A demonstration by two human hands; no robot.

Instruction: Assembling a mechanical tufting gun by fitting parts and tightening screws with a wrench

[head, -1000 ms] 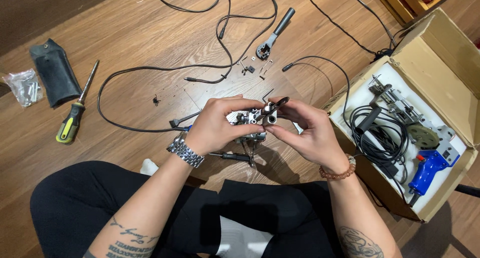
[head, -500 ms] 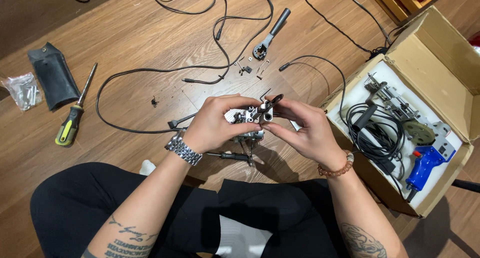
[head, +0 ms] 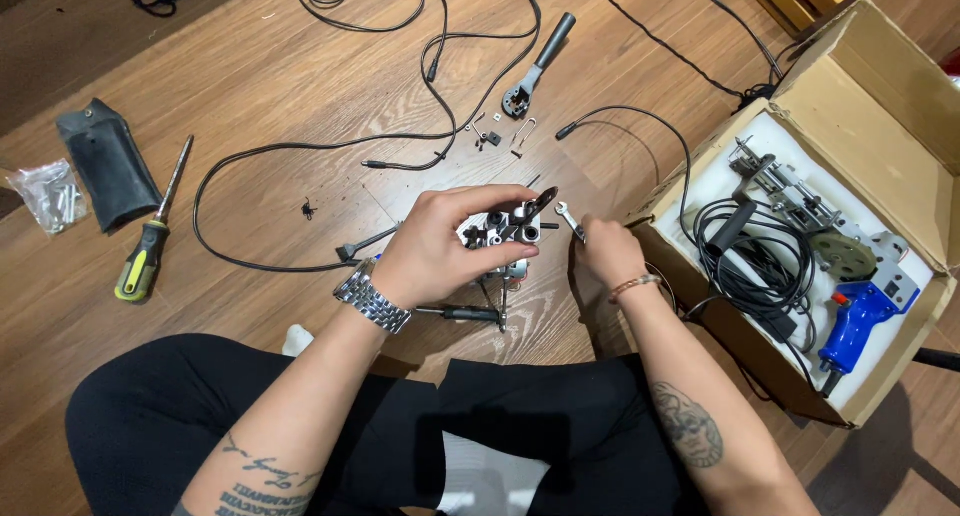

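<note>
**Head view: metal assembly held in left hand, small wrench at right hand**

Head view. A small metal assembly [head: 505,234] is held above the wooden floor [head: 280,106], in front of the knees, with the left hand [head: 440,246] closed around it from above. The right hand [head: 605,251] is lowered beside it, fingertips pinched on a small wrench [head: 570,221]; how firmly cannot be told.

Risk, as judged: loose small parts [head: 495,134] lie scattered on the floor, and one could be lost or knocked if the assembly is tipped. A thin tool [head: 460,314] under the assembly could be trodden or snagged by the black cable [head: 300,156].

Change noted: a second ago both hands were closed on the assembly; the right hand is now withdrawn from it. The cardboard box [head: 880,116] and screwdriver [head: 150,241] are unchanged.
</note>
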